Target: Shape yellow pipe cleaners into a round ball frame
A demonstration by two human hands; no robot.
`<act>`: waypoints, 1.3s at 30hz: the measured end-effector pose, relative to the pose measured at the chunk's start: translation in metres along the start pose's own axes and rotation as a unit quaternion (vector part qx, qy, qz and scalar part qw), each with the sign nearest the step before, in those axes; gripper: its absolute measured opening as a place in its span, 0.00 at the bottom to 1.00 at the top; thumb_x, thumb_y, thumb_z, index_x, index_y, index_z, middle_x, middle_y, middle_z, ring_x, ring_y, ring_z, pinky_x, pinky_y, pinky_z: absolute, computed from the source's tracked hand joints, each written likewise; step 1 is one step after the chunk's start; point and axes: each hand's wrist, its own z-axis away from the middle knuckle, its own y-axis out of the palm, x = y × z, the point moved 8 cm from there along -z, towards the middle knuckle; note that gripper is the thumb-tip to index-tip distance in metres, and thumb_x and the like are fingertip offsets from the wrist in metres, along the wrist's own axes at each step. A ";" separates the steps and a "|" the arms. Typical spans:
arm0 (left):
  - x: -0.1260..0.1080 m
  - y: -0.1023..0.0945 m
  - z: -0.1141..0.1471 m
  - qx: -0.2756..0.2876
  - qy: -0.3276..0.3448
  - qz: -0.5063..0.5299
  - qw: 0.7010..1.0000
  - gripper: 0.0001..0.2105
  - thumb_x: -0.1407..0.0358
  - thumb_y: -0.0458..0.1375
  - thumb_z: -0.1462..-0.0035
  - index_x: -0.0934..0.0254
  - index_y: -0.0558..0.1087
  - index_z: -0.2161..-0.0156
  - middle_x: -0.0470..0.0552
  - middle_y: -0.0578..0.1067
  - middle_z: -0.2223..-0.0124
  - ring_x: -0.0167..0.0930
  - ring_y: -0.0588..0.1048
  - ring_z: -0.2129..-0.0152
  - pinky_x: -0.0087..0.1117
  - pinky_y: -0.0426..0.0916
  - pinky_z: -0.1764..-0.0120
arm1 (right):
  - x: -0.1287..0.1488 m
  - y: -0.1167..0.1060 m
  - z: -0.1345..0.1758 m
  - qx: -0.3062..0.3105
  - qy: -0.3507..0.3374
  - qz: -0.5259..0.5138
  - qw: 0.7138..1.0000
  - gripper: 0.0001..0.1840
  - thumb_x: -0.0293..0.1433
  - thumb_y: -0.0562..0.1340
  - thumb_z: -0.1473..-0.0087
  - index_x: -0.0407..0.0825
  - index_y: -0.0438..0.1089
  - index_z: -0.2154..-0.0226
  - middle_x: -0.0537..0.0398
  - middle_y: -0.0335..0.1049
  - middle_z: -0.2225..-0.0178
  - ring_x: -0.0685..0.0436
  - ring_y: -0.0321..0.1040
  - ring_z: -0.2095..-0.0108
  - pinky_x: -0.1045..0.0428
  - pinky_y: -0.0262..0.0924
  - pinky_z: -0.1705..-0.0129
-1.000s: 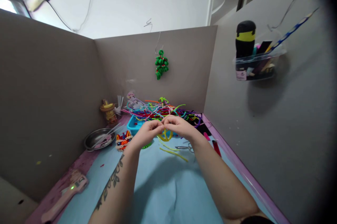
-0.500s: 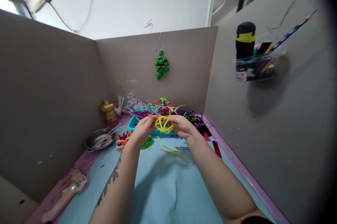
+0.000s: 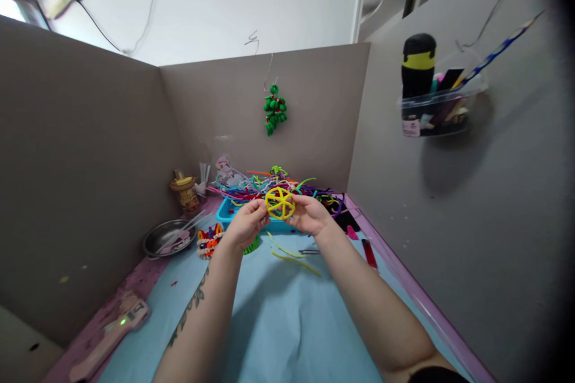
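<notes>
While lifted, yellow ball [image 3: 279, 202] sits between both hands' fingers [image 3: 262, 208].

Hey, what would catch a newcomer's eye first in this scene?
A yellow pipe-cleaner ball, held up at centre between the left hand and right hand. Behind it, a tangle of multicoloured pipe cleaners fills a blue tray, and a green beaded ornament hangs on the back partition.

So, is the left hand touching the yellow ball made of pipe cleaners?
Touching. The head view shows the left hand pinching the left edge of the yellow pipe-cleaner ball, with the right hand gripping its opposite side.
</notes>
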 end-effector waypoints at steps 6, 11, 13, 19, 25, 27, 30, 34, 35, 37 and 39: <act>-0.001 -0.004 -0.003 0.000 0.018 -0.024 1.000 0.13 0.58 0.62 0.56 0.68 0.68 0.71 0.46 0.67 0.74 0.21 0.63 0.80 0.22 0.58 0.75 | 0.000 0.005 0.006 0.007 -0.003 0.019 1.000 0.07 0.28 0.53 0.47 0.46 0.66 0.69 0.57 0.71 0.75 0.50 0.68 0.74 0.54 0.62 0.71; -0.002 -0.009 -0.003 -0.015 0.014 -0.066 0.998 0.14 0.57 0.61 0.57 0.68 0.68 0.72 0.46 0.67 0.75 0.22 0.64 0.80 0.23 0.56 0.77 | 0.000 0.008 0.007 0.011 -0.012 0.045 0.999 0.07 0.27 0.54 0.48 0.46 0.67 0.68 0.56 0.72 0.75 0.49 0.68 0.73 0.52 0.61 0.68; -0.001 -0.011 -0.004 -0.020 0.011 -0.090 0.996 0.15 0.56 0.61 0.57 0.67 0.68 0.72 0.45 0.67 0.76 0.22 0.63 0.81 0.23 0.55 0.78 | 0.000 0.008 0.007 0.008 -0.020 0.060 0.998 0.07 0.27 0.55 0.49 0.46 0.68 0.68 0.56 0.72 0.74 0.49 0.68 0.72 0.52 0.61 0.67; -0.006 -0.015 -0.005 -0.051 0.043 -0.129 0.989 0.15 0.54 0.57 0.53 0.67 0.65 0.73 0.41 0.61 0.80 0.19 0.54 0.86 0.22 0.47 0.82 | 0.001 0.006 0.008 -0.010 -0.024 0.074 0.997 0.06 0.30 0.56 0.49 0.46 0.68 0.68 0.55 0.72 0.73 0.50 0.68 0.72 0.53 0.61 0.69; -0.013 -0.011 -0.001 -0.054 0.054 -0.105 0.992 0.14 0.56 0.58 0.53 0.66 0.64 0.75 0.40 0.58 0.80 0.18 0.53 0.86 0.22 0.45 0.82 | 0.005 -0.001 0.005 -0.025 -0.052 0.075 0.996 0.08 0.24 0.56 0.50 0.47 0.67 0.66 0.58 0.72 0.74 0.51 0.68 0.73 0.55 0.61 0.72; -0.011 -0.010 -0.001 -0.036 0.042 -0.092 0.994 0.13 0.57 0.58 0.53 0.67 0.66 0.72 0.41 0.60 0.79 0.18 0.54 0.85 0.22 0.46 0.81 | 0.006 -0.002 0.003 -0.026 -0.055 0.070 0.996 0.07 0.24 0.55 0.50 0.47 0.66 0.67 0.58 0.71 0.75 0.51 0.68 0.73 0.55 0.61 0.72; -0.008 -0.009 -0.001 -0.022 0.027 -0.092 0.995 0.13 0.57 0.59 0.53 0.68 0.68 0.69 0.42 0.62 0.77 0.18 0.56 0.84 0.22 0.47 0.81 | 0.007 -0.002 0.002 -0.020 -0.059 0.067 0.996 0.06 0.24 0.55 0.50 0.46 0.66 0.68 0.57 0.71 0.75 0.50 0.68 0.74 0.55 0.62 0.72; -0.008 -0.005 -0.001 -0.008 0.038 -0.093 0.995 0.13 0.58 0.60 0.54 0.68 0.67 0.74 0.42 0.62 0.78 0.18 0.56 0.84 0.21 0.48 0.81 | 0.007 -0.002 0.001 -0.002 -0.058 0.065 0.996 0.07 0.23 0.56 0.52 0.46 0.67 0.68 0.56 0.72 0.74 0.50 0.68 0.73 0.54 0.62 0.71; -0.008 -0.004 -0.002 -0.005 0.038 -0.089 0.995 0.13 0.58 0.60 0.54 0.68 0.67 0.75 0.42 0.61 0.78 0.18 0.55 0.84 0.21 0.48 0.81 | 0.006 -0.003 0.000 -0.003 -0.055 0.063 0.997 0.07 0.23 0.56 0.52 0.46 0.67 0.68 0.56 0.72 0.75 0.50 0.68 0.73 0.54 0.62 0.71; -0.007 -0.004 -0.002 -0.003 0.032 -0.073 0.997 0.13 0.58 0.60 0.55 0.68 0.67 0.75 0.42 0.60 0.79 0.18 0.55 0.84 0.21 0.49 0.81 | 0.006 -0.005 0.000 -0.010 -0.051 0.059 0.997 0.06 0.23 0.57 0.53 0.46 0.67 0.69 0.56 0.72 0.76 0.50 0.68 0.73 0.55 0.61 0.72; -0.006 -0.007 -0.001 -0.008 0.027 -0.050 0.998 0.13 0.59 0.62 0.56 0.68 0.67 0.75 0.42 0.60 0.79 0.18 0.55 0.84 0.21 0.49 0.81 | 0.007 -0.006 0.000 -0.019 -0.051 0.057 0.997 0.06 0.23 0.57 0.53 0.46 0.67 0.69 0.57 0.71 0.76 0.50 0.68 0.74 0.55 0.61 0.73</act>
